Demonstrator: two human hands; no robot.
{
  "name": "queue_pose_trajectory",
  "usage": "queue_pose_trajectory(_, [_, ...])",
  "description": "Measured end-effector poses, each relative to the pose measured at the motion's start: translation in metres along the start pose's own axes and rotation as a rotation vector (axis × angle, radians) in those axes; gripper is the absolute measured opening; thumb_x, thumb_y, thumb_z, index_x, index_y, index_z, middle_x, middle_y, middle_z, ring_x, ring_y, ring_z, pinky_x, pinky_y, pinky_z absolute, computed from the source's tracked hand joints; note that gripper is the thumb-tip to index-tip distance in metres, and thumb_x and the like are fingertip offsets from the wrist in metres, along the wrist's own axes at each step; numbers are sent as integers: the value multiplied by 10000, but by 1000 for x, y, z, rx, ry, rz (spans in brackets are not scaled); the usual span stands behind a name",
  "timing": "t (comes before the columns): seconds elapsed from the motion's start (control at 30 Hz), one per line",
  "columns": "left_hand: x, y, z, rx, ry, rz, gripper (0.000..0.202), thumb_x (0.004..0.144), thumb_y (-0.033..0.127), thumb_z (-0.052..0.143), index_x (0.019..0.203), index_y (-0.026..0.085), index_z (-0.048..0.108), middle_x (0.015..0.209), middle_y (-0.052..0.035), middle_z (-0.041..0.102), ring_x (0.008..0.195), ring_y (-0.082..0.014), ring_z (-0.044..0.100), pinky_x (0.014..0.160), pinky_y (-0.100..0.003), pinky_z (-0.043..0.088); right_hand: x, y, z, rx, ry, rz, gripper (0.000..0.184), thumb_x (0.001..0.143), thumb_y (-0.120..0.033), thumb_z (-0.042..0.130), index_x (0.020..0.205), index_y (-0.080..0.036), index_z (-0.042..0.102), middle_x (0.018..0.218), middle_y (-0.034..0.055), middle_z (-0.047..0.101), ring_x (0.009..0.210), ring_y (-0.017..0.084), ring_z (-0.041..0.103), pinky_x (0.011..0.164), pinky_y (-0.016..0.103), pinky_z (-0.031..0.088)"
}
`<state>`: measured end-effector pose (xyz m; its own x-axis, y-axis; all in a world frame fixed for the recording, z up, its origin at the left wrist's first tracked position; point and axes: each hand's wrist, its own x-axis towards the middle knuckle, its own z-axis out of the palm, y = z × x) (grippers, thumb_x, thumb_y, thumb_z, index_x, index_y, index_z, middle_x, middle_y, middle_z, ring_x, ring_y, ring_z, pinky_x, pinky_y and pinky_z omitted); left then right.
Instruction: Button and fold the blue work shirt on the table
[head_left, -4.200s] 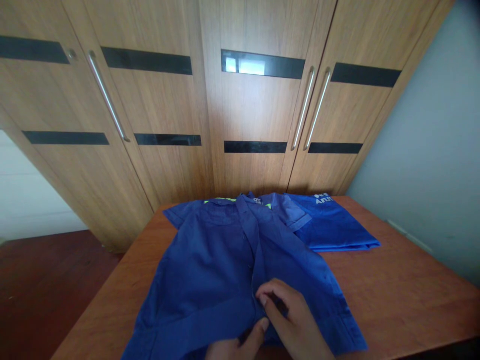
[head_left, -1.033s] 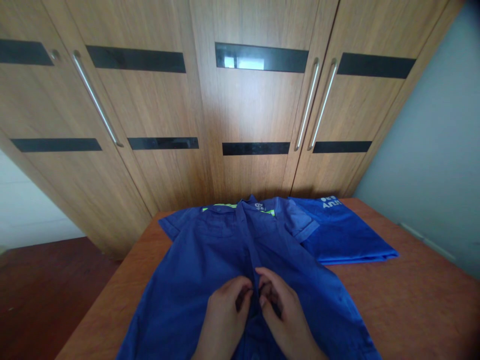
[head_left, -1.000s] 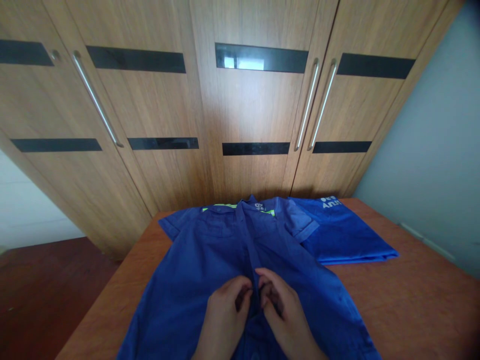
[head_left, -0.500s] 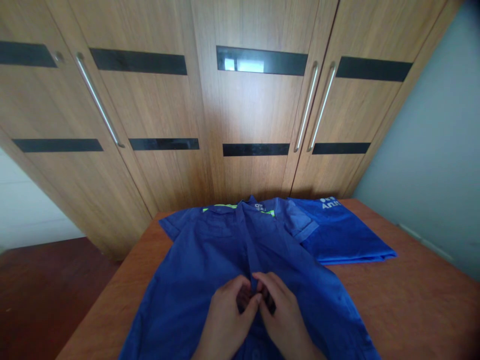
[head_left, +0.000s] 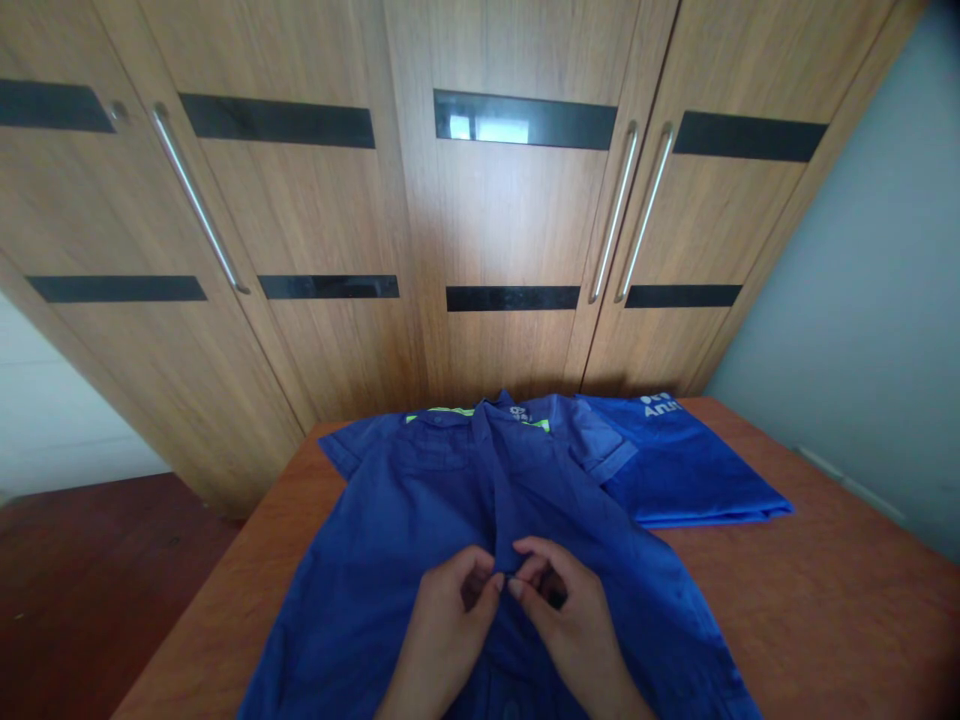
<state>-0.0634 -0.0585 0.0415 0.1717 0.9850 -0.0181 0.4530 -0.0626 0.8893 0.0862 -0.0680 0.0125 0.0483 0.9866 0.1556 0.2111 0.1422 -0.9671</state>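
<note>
A dark blue short-sleeved shirt (head_left: 427,500) lies front up, its collar at the far end, with lime-green trim near the shoulders. Both hands meet at its front placket, low on the body of the shirt. My left hand (head_left: 454,605) pinches the placket edge between thumb and fingers. Just beside it, my right hand (head_left: 562,600) pinches the same strip of cloth, the thumb tips almost touching. Whatever small part sits between the fingertips, such as a button, is too hidden to make out.
A folded brighter blue cloth item (head_left: 690,470) with white lettering lies at the back right, partly under the shirt's sleeve. Everything rests on a reddish-brown wooden table (head_left: 840,610). Behind stands a wooden wardrobe (head_left: 495,230) with long metal handles; a pale wall (head_left: 862,330) is at right.
My hands have shifted slightly apart, and their fingertips now sit more plainly on the placket edge. The shirt and the folded item have stayed in place.
</note>
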Motion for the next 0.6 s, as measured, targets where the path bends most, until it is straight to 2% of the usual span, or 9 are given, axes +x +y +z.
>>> queue_pose_trajectory(0.2, [2, -1, 3, 50, -7, 27, 129, 810, 241, 488, 728, 183, 568, 651, 15, 573, 623, -127, 540, 595, -207, 389, 2, 12, -2, 276, -23, 117, 257, 732, -285, 708, 964, -204, 634, 695, -19, 609, 647, 140, 555, 613, 242, 413])
queue_pose_trajectory(0.33, [2, -5, 4, 137, -13, 46, 122, 804, 215, 482, 702, 196, 545, 636, 20, 573, 607, -126, 549, 590, -208, 387, 5, 17, -3, 347, -48, 187, 272, 700, -312, 736, 921, -190, 634, 679, -18, 602, 632, 137, 550, 601, 236, 406])
queue_pose_trajectory(0.43, [2, -10, 5, 226, -20, 50, 84, 795, 186, 486, 755, 210, 555, 668, 19, 614, 629, -130, 584, 607, -210, 392, 6, 16, -2, 220, -90, 163, 201, 731, -312, 690, 879, -186, 638, 693, -6, 611, 649, 149, 568, 606, 242, 410])
queue_pose_trajectory(0.5, [2, -12, 5, 286, -38, 34, 112, 789, 168, 497, 851, 226, 571, 711, 20, 654, 657, -133, 617, 619, -209, 398, 5, 14, -2, 29, -106, 85, 128, 795, -303, 608, 844, -190, 645, 723, 9, 631, 684, 160, 586, 632, 252, 414])
queue_pose_trajectory(0.6, [-2, -16, 5, 387, -88, -24, 181, 785, 162, 513, 938, 235, 574, 733, 15, 684, 693, -151, 650, 627, -214, 405, 5, 10, -2, -263, -120, -9, 165, 855, -265, 506, 804, -202, 650, 715, 8, 636, 672, 158, 590, 639, 256, 401])
